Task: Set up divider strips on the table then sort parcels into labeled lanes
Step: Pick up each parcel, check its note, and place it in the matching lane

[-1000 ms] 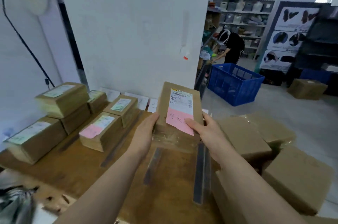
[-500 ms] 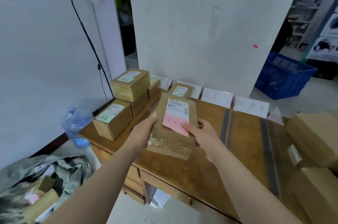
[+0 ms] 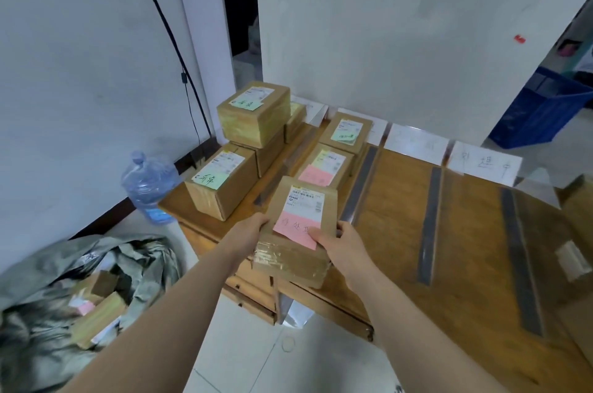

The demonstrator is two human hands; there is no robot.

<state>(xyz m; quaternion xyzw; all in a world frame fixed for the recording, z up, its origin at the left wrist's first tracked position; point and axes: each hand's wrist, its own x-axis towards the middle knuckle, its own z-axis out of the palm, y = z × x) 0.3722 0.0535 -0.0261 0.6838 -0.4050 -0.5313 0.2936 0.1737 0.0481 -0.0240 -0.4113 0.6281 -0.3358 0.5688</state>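
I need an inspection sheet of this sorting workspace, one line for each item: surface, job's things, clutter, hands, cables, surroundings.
Surface: wooden table, bare wood between strips.
Job's things: held parcel with pink note; dark divider strips; white lane labels by the wall; sorted parcels in left lanes.
Clutter: grey sack of parcels and water bottle on the floor.
Hands: left hand and right hand grip the held parcel.
Cables: black cable down the left wall.
Surroundings: white wall; blue crate at right.

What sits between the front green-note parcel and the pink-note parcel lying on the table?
One dark divider strip lies flat between the green-note parcel and the pink-note parcel, marking the lane edge; the head view shows it.
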